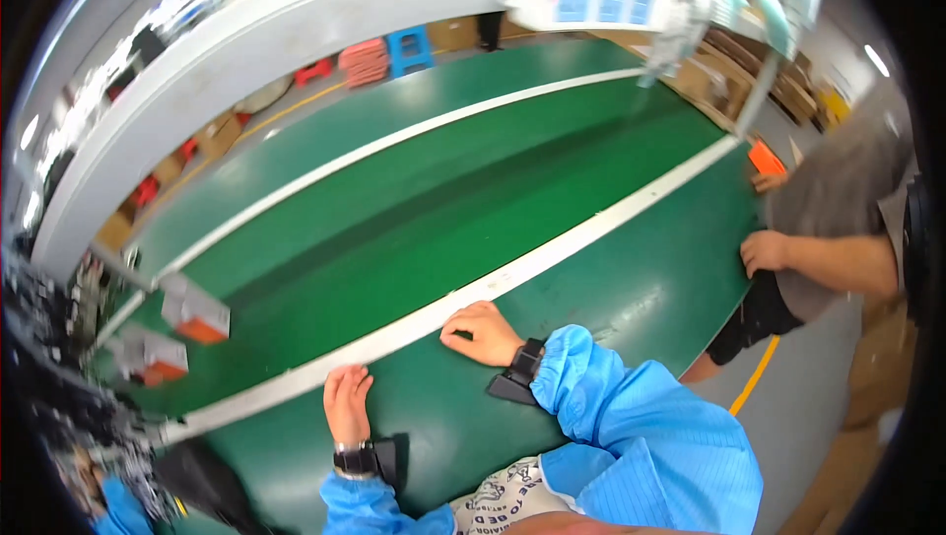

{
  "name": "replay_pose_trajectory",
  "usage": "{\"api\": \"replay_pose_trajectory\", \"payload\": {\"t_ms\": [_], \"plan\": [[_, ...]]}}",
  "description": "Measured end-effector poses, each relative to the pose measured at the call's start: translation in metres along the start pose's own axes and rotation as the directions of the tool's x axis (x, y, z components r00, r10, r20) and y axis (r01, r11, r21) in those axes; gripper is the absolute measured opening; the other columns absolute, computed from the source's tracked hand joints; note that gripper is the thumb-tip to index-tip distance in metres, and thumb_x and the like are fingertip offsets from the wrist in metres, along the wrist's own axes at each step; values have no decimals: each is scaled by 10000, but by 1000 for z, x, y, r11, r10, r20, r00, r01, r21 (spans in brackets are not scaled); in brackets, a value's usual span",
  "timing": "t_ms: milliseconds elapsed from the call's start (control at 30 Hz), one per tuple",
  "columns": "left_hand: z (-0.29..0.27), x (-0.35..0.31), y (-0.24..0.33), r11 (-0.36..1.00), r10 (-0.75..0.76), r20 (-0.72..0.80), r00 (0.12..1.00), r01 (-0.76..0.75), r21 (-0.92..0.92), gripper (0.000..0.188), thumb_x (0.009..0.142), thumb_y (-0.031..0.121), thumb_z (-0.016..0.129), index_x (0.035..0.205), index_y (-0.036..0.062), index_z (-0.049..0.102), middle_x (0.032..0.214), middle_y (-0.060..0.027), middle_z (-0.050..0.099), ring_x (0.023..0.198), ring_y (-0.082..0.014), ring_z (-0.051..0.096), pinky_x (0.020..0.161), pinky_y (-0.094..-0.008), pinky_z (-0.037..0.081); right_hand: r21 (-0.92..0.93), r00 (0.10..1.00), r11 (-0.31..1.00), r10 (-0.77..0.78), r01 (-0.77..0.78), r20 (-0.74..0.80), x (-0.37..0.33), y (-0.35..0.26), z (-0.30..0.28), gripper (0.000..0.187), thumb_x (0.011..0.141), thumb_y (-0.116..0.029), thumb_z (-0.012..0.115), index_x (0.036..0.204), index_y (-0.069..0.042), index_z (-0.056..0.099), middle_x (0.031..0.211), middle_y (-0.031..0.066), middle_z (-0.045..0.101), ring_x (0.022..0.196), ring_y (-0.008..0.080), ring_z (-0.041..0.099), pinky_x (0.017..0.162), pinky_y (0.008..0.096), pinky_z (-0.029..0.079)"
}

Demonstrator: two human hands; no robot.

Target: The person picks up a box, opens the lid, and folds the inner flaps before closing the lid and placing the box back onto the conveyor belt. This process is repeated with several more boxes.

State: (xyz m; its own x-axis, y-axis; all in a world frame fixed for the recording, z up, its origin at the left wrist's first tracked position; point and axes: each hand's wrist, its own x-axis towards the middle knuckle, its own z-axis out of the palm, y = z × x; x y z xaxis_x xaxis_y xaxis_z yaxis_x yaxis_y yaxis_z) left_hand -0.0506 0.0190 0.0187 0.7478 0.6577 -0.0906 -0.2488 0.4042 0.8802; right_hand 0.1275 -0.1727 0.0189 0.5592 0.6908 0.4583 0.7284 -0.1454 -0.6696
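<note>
My left hand (pixel 348 403) rests at the near side of the white rail (pixel 394 335) on the green work table (pixel 443 417). Its fingers are slightly bent, the thumb stands apart, and it holds nothing. Further right, my right hand (pixel 483 334) lies by the same rail with its fingers loosely curled in and no object showing in it. Black bands with dark blocks circle both wrists, below blue sleeves (pixel 650 427).
Beyond the rail runs a green conveyor belt (pixel 424 230). Grey-and-orange boxes (pixel 197 310) sit at its left end. At right, a person's hand (pixel 764 253) touches the table edge, near an orange item (pixel 766 158). A black bag-like thing (pixel 207 486) lies at lower left.
</note>
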Motion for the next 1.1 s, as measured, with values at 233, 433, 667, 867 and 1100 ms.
{"api": "replay_pose_trajectory", "payload": {"t_ms": [233,433,667,867,1100], "plan": [[6,2,-5,1000,7,70,998,-7,8,108,847,100,463,926,33,495,927,-96,552,850,-187,543,748,-307,454,-21,997,997,70,-69,45,-12,2,-8,79,766,-226,551,759,-154,583,798,-18,573,823,169,512,853,336,285],[4,1,-5,1000,20,73,997,-20,-1,113,851,103,463,933,34,495,927,-96,551,849,-186,544,743,-305,457,-31,995,997,76,-74,71,-10,0,-6,91,779,-235,550,770,-150,584,814,-28,577,821,157,516,853,326,289],[-2,0,-5,997,68,57,996,-66,-30,114,851,103,463,937,33,492,932,-94,547,848,-186,544,737,-306,464,10,995,996,85,-86,41,-11,0,0,115,766,-250,530,750,-150,586,783,0,577,815,185,518,850,347,297],[-1,0,-13,990,142,0,990,-142,16,100,821,45,478,919,45,498,962,-92,540,874,-188,535,752,-310,459,57,999,997,54,-54,2,-25,6,-6,91,767,-227,543,749,-145,576,760,-11,567,778,178,518,835,334,312],[-14,8,-24,974,215,-39,976,-212,79,70,797,1,486,839,53,505,996,-91,534,896,-191,529,771,-314,454,133,995,990,24,-37,96,-59,9,-43,112,771,-232,539,748,-129,577,705,2,544,712,193,505,792,325,342]]}}
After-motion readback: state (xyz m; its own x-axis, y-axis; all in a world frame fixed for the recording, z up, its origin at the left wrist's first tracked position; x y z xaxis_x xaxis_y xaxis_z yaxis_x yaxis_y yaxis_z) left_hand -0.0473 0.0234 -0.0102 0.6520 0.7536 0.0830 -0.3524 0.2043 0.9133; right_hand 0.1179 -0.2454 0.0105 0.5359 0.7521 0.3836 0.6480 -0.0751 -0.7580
